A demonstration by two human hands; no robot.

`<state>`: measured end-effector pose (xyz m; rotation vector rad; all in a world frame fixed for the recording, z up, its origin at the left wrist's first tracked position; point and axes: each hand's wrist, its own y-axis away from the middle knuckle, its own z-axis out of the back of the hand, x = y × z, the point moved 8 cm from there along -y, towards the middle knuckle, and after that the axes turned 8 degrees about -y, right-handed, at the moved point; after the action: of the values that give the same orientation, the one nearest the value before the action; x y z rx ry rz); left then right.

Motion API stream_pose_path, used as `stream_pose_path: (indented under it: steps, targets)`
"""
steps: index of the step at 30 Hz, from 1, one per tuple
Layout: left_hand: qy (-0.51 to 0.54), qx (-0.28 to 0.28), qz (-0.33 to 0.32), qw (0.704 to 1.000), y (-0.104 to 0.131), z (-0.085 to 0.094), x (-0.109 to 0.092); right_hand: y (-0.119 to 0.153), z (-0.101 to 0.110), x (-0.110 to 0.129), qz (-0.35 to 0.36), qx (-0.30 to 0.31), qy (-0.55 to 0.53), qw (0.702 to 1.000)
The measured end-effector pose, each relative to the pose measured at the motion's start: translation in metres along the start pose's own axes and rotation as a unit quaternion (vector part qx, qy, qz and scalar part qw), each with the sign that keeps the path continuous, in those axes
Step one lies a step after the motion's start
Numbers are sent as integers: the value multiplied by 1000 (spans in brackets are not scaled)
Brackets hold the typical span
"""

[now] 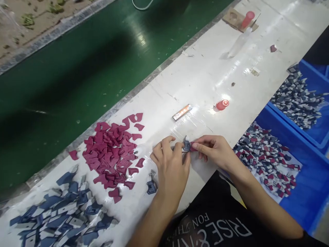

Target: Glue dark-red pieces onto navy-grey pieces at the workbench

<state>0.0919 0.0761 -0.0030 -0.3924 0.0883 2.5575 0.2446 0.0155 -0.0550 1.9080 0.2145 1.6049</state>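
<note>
Just above the white table, my left hand pinches a small blue-grey plastic part between thumb and fingers. From the other side, my right hand grips a maroon plastic piece, which meets the edge of the blue-grey part; whether the two are joined I cannot tell. Another blue-grey part lies on the table by my left wrist. Left of my hands is a heap of maroon pieces. Nearer the front left corner spreads a pile of blue and grey parts.
A small box with an orange label and a red-capped bottle stand beyond my hands. Blue bins on the right hold mixed maroon and blue parts and blue-grey parts. Farther back lie a clear bottle and cardboard.
</note>
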Motion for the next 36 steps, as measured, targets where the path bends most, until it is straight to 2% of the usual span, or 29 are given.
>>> stream_pose_path:
  steps: [5, 10, 20, 22, 24, 26, 28, 34, 36]
  targets:
    - [11, 11, -12, 1000, -3, -2, -4, 1, 0, 0, -14, -15, 6, 1000]
    - [21, 14, -22, 999, -4, -5, -3, 0, -2, 6, 2, -36, 21, 999]
    - [8, 29, -19, 999, -4, -5, -3, -9, -5, 5, -31, 1, 47, 998]
    - [0, 15, -18, 1000, 0, -3, -4, -9, -5, 6, -31, 8, 61, 998]
    - [-14, -23, -23, 999, 6, 3, -7, -10, -5, 7, -35, 8, 85, 996]
    - [-34, -67, -44, 996, 14, 9, -13, -11, -3, 10, -31, 5, 128, 991]
    - [-53, -86, -74, 992, 21, 12, -21, -14, -2, 16, -21, 5, 166, 986]
    - [-90, -45, -109, 989, 27, 5, -27, -20, -8, 22, -59, 48, 200, 977]
    - [-98, -18, -118, 988, 30, 2, -31, -22, -10, 24, -49, 52, 219, 973]
